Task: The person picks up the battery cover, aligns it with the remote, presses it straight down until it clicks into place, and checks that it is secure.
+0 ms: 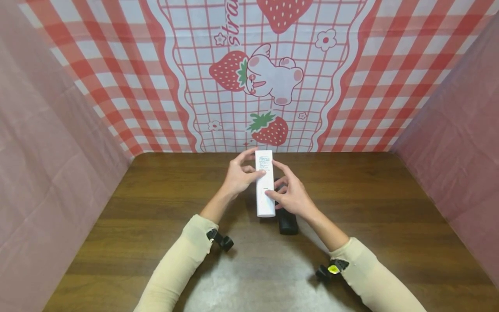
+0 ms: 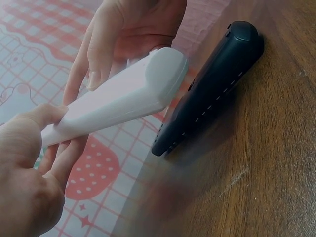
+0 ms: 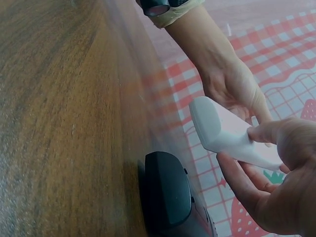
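A white remote control (image 1: 265, 206) is held above the table, its back with small printed text turned up. My left hand (image 1: 238, 175) pinches its far part, thumb on the back and fingers along the left side. On the right edge, my right hand (image 1: 293, 197) grips it, its thumb lying on the back near a small mark on the cover. In the left wrist view the remote's thick rounded end (image 2: 165, 79) points toward the camera. A long black object (image 1: 288, 223) lies on the table below, partly hidden by the right hand; its kind is unclear.
The brown wooden table (image 1: 156, 255) spreads around both arms. Behind it hangs a red-and-white checked cloth (image 1: 117, 86) with strawberries, and pink cloths (image 1: 50, 151) close off the sides. Small black cameras (image 1: 226, 242) sit on both wrists.
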Motion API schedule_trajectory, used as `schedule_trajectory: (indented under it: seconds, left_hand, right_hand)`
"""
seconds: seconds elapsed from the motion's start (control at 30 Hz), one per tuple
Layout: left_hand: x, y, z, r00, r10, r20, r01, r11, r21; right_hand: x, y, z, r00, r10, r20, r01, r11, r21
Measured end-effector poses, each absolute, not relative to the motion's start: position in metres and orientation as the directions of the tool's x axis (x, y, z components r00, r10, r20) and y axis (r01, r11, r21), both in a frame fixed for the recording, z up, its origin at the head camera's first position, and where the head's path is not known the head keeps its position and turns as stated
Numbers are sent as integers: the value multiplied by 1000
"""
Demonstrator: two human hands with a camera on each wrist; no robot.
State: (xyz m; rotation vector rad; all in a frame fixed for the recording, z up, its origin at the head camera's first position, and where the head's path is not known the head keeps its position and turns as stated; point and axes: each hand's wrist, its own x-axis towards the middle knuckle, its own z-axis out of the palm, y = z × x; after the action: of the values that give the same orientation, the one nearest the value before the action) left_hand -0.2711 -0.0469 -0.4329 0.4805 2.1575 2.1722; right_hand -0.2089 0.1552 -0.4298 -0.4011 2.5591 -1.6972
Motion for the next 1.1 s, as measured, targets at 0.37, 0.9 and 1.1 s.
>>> schedule_trajectory:
  seconds: [0.37, 0.9, 1.1]
  left_hand:
    - [-271, -47, -435, -956, 246, 161, 161, -19, 987]
    - [-270, -50, -438, -958, 250, 139, 145, 5, 989]
    - [-269, -52, -436, -961, 245, 129, 134, 1, 991]
  right_hand:
    - [-210, 154, -430, -968, -235, 85, -173, 387, -905]
    - [-211, 154, -432, -967, -248, 64, -161, 394, -905]
    - [-213, 153, -435, -965, -252, 69, -166, 387, -907]
